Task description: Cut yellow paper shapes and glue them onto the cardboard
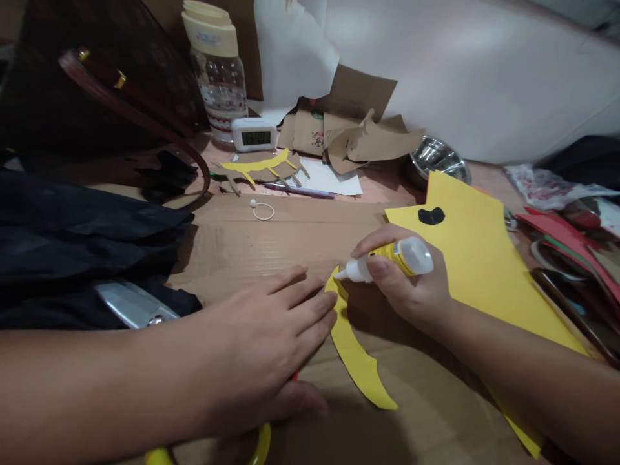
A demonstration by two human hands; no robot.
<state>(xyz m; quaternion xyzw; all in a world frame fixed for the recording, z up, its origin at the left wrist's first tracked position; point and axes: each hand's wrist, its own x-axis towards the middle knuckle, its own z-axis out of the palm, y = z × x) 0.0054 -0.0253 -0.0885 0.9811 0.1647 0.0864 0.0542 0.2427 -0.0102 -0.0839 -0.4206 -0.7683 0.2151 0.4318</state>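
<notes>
My right hand [404, 294] is closed around a small glue bottle [394, 258] with a yellow label, its white nozzle pointing left at the top end of a curved yellow paper cutout [356, 355]. That cutout lies on a brown cardboard sheet [271, 239]. My left hand [276, 329] rests flat on the cardboard with fingers stretched out, fingertips touching the cutout's upper edge. Under my left palm, yellow-handled scissors [259, 445] partly show.
A large yellow paper sheet [477, 252] with a black spot lies right. Behind are a yellow spiky cutout [256, 166], a pen [298, 190], a small clock [254, 134], a bottle [217, 71], torn cardboard [358, 129], a metal bowl [438, 158]. Black cloth [72, 239] and a bag [97, 77] fill the left.
</notes>
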